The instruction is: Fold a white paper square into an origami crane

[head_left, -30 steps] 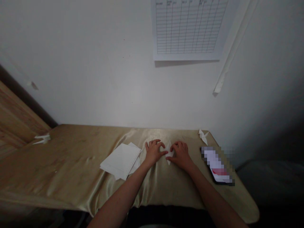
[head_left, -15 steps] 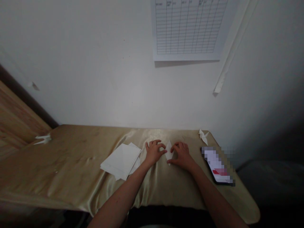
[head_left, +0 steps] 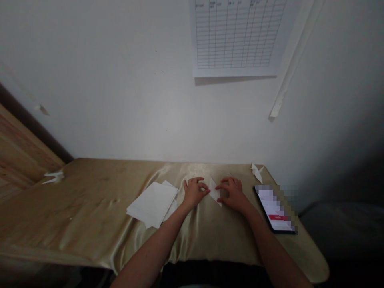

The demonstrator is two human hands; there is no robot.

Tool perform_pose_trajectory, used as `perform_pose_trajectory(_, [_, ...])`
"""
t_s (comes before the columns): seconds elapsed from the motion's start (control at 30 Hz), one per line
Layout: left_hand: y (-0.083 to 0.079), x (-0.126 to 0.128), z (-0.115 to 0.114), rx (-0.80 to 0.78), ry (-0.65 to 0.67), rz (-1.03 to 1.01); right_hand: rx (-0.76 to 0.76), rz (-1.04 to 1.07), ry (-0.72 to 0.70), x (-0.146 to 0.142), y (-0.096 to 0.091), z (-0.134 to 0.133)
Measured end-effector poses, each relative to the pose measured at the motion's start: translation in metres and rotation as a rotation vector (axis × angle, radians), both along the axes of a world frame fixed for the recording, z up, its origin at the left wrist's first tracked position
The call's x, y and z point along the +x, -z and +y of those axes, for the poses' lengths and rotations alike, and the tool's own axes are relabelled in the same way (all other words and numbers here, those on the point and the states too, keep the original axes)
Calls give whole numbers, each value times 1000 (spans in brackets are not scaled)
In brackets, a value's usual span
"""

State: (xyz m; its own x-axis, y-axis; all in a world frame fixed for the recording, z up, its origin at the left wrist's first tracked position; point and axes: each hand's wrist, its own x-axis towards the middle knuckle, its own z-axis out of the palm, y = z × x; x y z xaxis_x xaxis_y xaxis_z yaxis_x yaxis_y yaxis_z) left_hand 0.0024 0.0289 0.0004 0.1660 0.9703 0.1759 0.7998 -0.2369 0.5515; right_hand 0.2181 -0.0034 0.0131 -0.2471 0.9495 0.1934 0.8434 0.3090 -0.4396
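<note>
A small white folded paper (head_left: 214, 193), long and pointed at its ends, lies between my two hands above the gold cloth. My left hand (head_left: 194, 193) pinches its left edge with thumb and forefinger, the other fingers curled loosely. On the other side, my right hand (head_left: 233, 193) grips the paper's right edge, its thumb low and its forefinger higher up. Left of my left hand rests a stack of white paper sheets (head_left: 153, 202), unevenly piled. A folded paper crane (head_left: 257, 172) stands beyond my right hand, near the table's back right corner.
Gold satin cloth (head_left: 99, 208) with wrinkles covers the table. A phone (head_left: 274, 212) with a lit screen lies at the right. Another white folded paper piece (head_left: 54, 177) sits far left, by a wooden panel (head_left: 21, 148). A printed chart (head_left: 237, 40) hangs on the wall behind.
The folded paper has turned, its lower tip swinging to the right. My right hand has shifted slightly right, while my left hand stays nearly in place.
</note>
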Motion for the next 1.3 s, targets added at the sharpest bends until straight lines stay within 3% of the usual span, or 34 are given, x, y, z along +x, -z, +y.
perform_pose_trajectory(0.4, [-3, 3, -7, 23, 20, 49, -32, -74, 25, -4, 5, 0])
perform_pose_trajectory(0.7, [-4, 3, 5, 31, -106, -28, -59, -98, 3, -5, 6, 2])
perform_pose_trajectory(1.0, [4, 1, 10, 55, -139, -63, -89, -88, -10, -3, 3, 3])
perform_pose_trajectory(1.3, [-13, -4, 9, -2, -148, -91, -95, -87, -36, 8, 3, 4])
